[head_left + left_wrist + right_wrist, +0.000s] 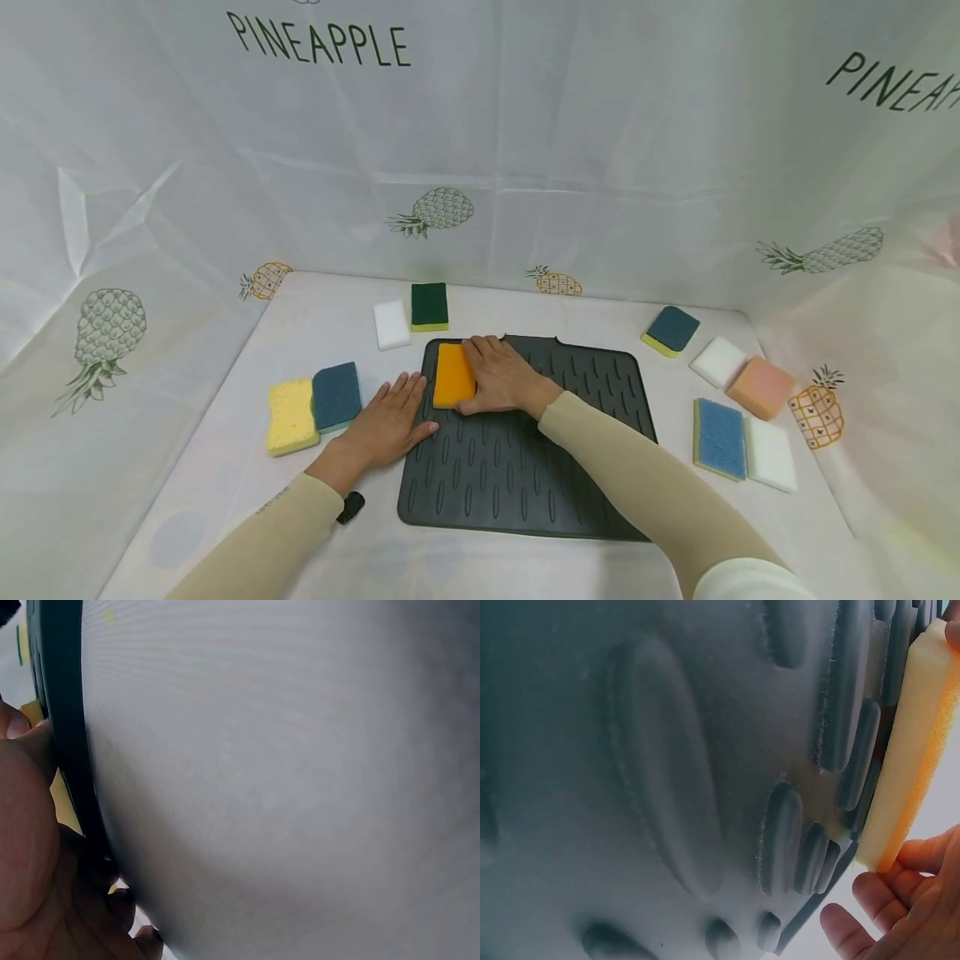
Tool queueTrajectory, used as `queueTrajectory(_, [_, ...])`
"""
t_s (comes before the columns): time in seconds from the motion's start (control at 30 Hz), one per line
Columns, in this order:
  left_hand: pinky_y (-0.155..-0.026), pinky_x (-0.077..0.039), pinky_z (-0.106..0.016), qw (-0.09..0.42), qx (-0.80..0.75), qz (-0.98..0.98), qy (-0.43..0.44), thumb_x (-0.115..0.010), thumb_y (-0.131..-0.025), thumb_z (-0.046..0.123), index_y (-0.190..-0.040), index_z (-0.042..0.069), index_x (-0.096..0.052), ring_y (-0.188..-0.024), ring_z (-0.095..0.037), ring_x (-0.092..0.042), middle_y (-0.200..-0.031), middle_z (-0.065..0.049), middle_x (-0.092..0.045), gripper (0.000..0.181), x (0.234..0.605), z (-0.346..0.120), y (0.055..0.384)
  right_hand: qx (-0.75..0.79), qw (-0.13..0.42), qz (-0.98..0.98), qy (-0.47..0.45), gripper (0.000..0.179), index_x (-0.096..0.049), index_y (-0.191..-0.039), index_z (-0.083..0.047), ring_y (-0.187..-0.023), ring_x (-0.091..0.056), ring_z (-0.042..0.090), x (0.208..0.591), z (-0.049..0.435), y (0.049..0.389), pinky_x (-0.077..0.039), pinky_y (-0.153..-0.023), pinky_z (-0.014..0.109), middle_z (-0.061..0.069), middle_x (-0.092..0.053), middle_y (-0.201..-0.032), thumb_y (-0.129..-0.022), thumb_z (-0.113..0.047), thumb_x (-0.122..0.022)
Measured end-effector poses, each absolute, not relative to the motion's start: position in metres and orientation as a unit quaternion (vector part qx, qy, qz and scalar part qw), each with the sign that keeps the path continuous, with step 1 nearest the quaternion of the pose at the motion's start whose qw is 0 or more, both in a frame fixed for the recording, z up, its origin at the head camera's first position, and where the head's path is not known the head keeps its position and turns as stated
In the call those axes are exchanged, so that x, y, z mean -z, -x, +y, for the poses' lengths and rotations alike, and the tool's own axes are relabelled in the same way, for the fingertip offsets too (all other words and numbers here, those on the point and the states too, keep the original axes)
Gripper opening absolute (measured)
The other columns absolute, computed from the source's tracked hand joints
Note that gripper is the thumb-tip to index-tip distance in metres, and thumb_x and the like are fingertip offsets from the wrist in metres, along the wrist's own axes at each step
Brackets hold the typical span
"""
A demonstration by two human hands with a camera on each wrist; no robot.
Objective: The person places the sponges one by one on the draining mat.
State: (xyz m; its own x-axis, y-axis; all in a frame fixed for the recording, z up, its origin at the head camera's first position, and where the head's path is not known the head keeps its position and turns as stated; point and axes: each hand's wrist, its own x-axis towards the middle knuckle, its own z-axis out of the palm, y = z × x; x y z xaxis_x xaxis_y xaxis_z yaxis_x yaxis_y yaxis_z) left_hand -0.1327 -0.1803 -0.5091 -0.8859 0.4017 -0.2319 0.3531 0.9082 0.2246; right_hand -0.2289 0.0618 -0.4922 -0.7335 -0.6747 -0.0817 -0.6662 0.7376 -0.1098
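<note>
An orange sponge (453, 377) with a paler layer lies on the upper left of the dark ribbed mat (517, 500). My right hand (504, 377) holds it from the right side, thumb at the near end and fingers at the far end. In the right wrist view the sponge (909, 757) stands between thumb and fingers (881, 896). My left hand (392, 421) lies flat beside the mat's left edge, fingers extended and thumb reaching over the edge. The left wrist view shows part of this hand (30, 847) against the dark mat edge (64, 712).
Left are a yellow sponge (292, 417) and a dark blue one (337, 396). Behind the mat lie a white sponge (392, 325) and a dark green one (429, 307). Several sponges stand on the right, including a blue one (720, 439) and a peach-coloured one (762, 387).
</note>
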Motion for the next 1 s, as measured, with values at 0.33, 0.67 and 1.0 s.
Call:
queueTrajectory(0.33, [-0.131, -0.018, -0.060, 0.130, -0.098, 0.966, -0.202, -0.046, -0.110, 0.057, -0.167, -0.001, -0.018, -0.163, -0.039, -0.015, -0.175, -0.020, -0.019, 0.086, 0.5078, -0.1819, 0.1313, 0.048, 0.062, 0.930, 0.359, 0.111, -0.032, -0.163, -0.001, -0.142, -0.046, 0.035, 0.4922, 0.0616, 0.2274, -0.040, -0.122, 0.051, 0.018, -0.043, -0.160, -0.085, -0.074, -0.063])
queueTrajectory(0.67, [-0.131, -0.018, -0.060, 0.129, -0.102, 0.966, -0.201, -0.047, -0.110, 0.056, -0.167, -0.002, -0.019, -0.163, -0.039, -0.016, -0.175, -0.020, -0.019, 0.086, 0.5066, -0.1820, 0.1309, 0.049, 0.063, 0.930, 0.359, 0.110, -0.031, -0.163, -0.001, -0.144, -0.046, 0.035, 0.4918, 0.0622, 0.2271, -0.040, -0.122, 0.051, 0.018, -0.042, -0.161, -0.086, -0.073, -0.062])
queueTrajectory(1.0, [-0.131, -0.017, -0.059, 0.135, -0.096, 0.966, -0.199, -0.046, -0.109, 0.058, -0.168, -0.001, -0.017, -0.163, -0.039, -0.015, -0.175, -0.020, -0.018, 0.087, 0.5057, -0.1820, 0.1311, 0.047, 0.066, 0.930, 0.358, 0.111, -0.031, -0.163, -0.002, -0.144, -0.045, 0.034, 0.4917, 0.0619, 0.2270, -0.039, -0.123, 0.050, 0.018, -0.041, -0.162, -0.086, -0.075, -0.062])
